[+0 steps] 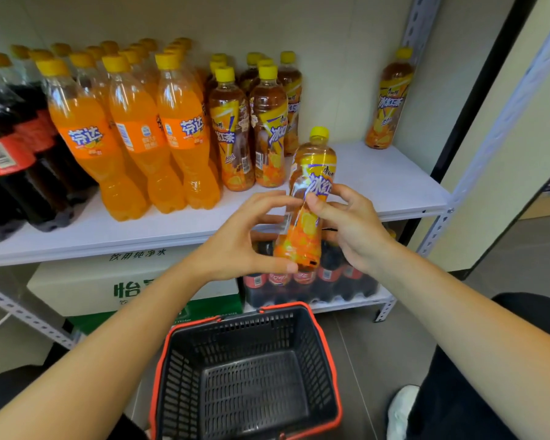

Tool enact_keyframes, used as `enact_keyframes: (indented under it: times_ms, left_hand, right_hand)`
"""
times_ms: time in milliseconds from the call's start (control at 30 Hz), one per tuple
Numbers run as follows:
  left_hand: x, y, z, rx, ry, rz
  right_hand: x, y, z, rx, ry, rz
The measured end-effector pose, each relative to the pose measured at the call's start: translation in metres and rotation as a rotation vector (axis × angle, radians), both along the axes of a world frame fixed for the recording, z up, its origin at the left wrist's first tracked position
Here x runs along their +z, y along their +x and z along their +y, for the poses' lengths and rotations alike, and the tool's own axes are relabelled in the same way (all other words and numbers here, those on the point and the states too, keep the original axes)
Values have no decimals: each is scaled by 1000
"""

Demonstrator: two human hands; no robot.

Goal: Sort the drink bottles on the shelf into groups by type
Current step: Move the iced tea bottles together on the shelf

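Observation:
An iced tea bottle (311,185) with a yellow cap is held in front of the white shelf (378,182). My right hand (353,227) grips its middle from the right. My left hand (242,239) pinches it from the left, thumb under the base and fingertips at the label. On the shelf stand dark cola bottles (10,147) at the left, several orange soda bottles (134,131), then a group of iced tea bottles (251,122). One iced tea bottle (389,100) stands alone at the far right.
A black basket with a red rim (251,373) sits on the floor below my hands, with nothing in it. Under the shelf are a white and green carton (108,284) and a wrapped pack of cola bottles (315,281). A grey upright (438,227) frames the shelf's right end.

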State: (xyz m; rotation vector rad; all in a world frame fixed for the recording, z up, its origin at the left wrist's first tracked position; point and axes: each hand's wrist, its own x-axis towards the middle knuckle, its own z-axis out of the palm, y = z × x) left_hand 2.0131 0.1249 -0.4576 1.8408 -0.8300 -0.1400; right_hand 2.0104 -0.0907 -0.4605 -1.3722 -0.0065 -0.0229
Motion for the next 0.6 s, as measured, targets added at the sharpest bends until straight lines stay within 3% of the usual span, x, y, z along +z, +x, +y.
enact_keyframes:
  times_ms: [100,300,600]
  left_hand:
    - [-1,0,-5,-7,-3,-41]
    - [5,8,-4,14,-255,35]
    - [4,7,-11,112,-254,-27]
  right_hand:
    - [5,1,-2,-6,59,34]
    - [14,1,-18,200,90,69]
    - [7,-2,-7,198,173,164]
